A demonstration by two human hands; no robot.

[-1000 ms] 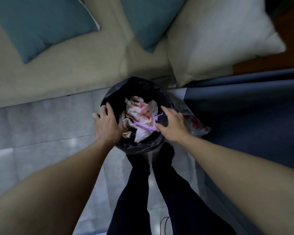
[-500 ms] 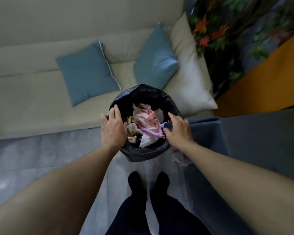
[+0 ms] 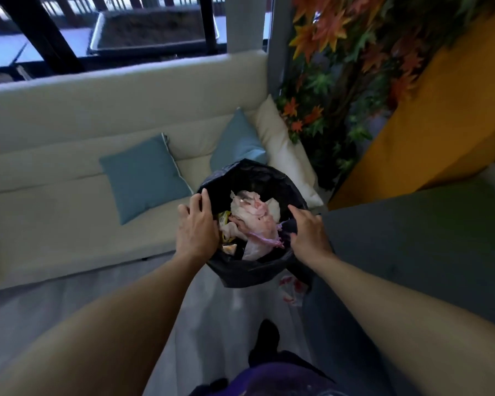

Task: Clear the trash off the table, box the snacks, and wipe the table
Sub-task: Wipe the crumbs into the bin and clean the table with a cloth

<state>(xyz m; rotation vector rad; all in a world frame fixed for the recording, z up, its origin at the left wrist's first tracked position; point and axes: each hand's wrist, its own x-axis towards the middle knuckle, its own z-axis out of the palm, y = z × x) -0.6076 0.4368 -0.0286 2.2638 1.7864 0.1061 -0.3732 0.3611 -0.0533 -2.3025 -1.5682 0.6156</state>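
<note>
Crumpled wrappers (image 3: 255, 224) fill a black trash bag (image 3: 240, 274) held just beside the grey surface (image 3: 412, 232), which lies at 3 o'clock. The left hand (image 3: 196, 232) curls over the bag's rim at 9 o'clock, and the right hand (image 3: 309, 237) clasps it at 3 o'clock. A cream sofa (image 3: 69, 224) stands at 11 o'clock.

The scene is dimly lit, with a cool bluish cast. Daylight is admitted through the window (image 3: 155, 32) at the upper left, where pale patches are washed out. The sofa (image 3: 69, 224) is lit softly. Detail is lost in the dark trash bag (image 3: 240, 272). Straight lines are bowed toward the edges, and the forearms (image 3: 103, 338) are stretched at the lower corners. Slight blur is seen throughout.
</note>
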